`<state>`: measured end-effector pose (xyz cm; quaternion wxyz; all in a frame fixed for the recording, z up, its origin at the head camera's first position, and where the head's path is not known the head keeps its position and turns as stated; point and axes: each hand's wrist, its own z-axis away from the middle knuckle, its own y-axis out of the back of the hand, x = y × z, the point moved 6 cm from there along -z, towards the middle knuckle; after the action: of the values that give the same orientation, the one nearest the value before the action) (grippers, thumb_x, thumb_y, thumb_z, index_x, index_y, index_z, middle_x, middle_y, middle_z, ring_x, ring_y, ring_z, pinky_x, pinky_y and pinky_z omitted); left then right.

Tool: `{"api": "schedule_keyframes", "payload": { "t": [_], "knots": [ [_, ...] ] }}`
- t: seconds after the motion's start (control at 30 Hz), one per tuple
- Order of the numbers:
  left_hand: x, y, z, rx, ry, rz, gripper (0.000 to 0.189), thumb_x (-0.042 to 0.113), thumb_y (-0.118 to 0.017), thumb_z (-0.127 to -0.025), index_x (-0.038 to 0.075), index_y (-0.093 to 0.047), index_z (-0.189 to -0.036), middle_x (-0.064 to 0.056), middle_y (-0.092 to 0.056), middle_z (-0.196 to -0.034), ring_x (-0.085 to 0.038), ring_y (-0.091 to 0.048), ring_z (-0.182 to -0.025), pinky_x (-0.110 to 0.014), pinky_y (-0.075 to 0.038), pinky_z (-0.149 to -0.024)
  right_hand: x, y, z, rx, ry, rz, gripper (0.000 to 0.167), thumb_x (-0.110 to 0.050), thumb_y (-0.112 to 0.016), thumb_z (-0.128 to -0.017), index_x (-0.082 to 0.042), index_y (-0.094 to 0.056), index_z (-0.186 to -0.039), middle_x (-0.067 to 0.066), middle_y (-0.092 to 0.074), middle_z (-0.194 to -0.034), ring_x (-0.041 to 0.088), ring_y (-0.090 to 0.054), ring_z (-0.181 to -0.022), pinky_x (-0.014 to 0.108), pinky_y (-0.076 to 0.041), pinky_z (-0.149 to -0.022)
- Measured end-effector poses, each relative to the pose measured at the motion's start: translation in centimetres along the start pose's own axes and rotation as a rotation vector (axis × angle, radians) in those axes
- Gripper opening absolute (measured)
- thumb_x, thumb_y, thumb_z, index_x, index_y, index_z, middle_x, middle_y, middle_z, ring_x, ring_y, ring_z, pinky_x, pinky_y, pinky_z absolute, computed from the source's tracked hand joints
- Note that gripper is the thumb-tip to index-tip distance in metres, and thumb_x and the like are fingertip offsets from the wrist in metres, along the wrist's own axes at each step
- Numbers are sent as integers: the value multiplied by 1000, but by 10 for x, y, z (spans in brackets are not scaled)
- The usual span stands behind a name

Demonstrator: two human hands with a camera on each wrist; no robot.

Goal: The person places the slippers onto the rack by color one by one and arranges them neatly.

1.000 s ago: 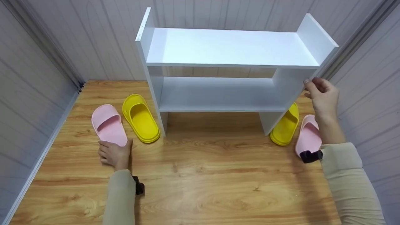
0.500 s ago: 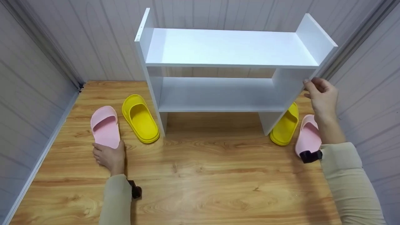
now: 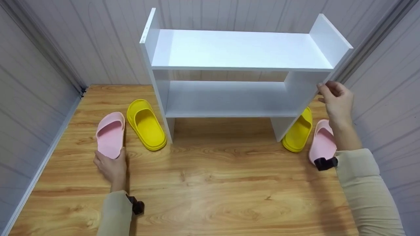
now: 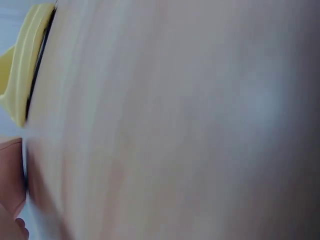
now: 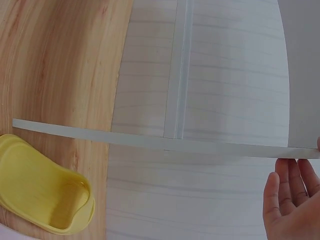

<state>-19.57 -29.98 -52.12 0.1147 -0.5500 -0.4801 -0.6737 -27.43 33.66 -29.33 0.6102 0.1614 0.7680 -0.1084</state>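
Near the white shelf [image 3: 226, 98], the left hand [image 3: 112, 168] grips a pink slipper [image 3: 110, 141], seemingly for pickup, likely next needing steady lifting; the right hand [image 3: 338, 103] pinches the shelf.

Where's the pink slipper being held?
In the head view, the pink slipper is on the left, gripped by the left hand, just left of a yellow slipper.

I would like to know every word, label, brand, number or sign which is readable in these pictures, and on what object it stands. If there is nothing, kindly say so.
None: no text can be read in any view.
The white shelf, pink slippers, yellow slippers and wooden floor show no legible marking.
The black devices at the wrists appear too small to tell.
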Motion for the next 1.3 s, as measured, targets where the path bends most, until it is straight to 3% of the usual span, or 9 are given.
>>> {"api": "schedule_keyframes", "payload": {
  "t": [0.13,0.47,0.9,1.3],
  "knots": [
    [6,6,2,-5,-54,28,85,31,-66,-75,-2,-19,-137,-24,-25,-132,-37,-28,-120,-46,-23,-99,0,0,0,0,-2,-15,22,-19,-69,-77,-3,-63,-92,6,-58,-85,15,-56,-77,15,-48,-62],
    [17,26,7,-3,-118,34,84,32,-68,-74,0,-23,-137,-24,-29,-131,-39,-32,-117,-48,-25,-98,2,1,0,-7,-19,6,27,-21,-68,-78,-4,-61,-97,6,-57,-90,15,-55,-82,15,-48,-64],
    [44,49,17,-1,-245,75,81,24,-71,-72,-6,-28,-133,-27,-35,-126,-40,-34,-114,-47,-25,-98,1,4,1,-8,-17,32,27,-23,-66,-79,-4,-61,-98,6,-57,-92,15,-54,-83,15,-47,-65],
    [64,70,26,6,-353,71,79,19,-75,-68,-9,-34,-130,-29,-39,-122,-40,-37,-111,-50,-28,-94,-1,3,2,4,17,-36,16,-15,-68,-78,-4,-63,-88,6,-58,-83,14,-56,-76,16,-48,-60]
  ]
}}
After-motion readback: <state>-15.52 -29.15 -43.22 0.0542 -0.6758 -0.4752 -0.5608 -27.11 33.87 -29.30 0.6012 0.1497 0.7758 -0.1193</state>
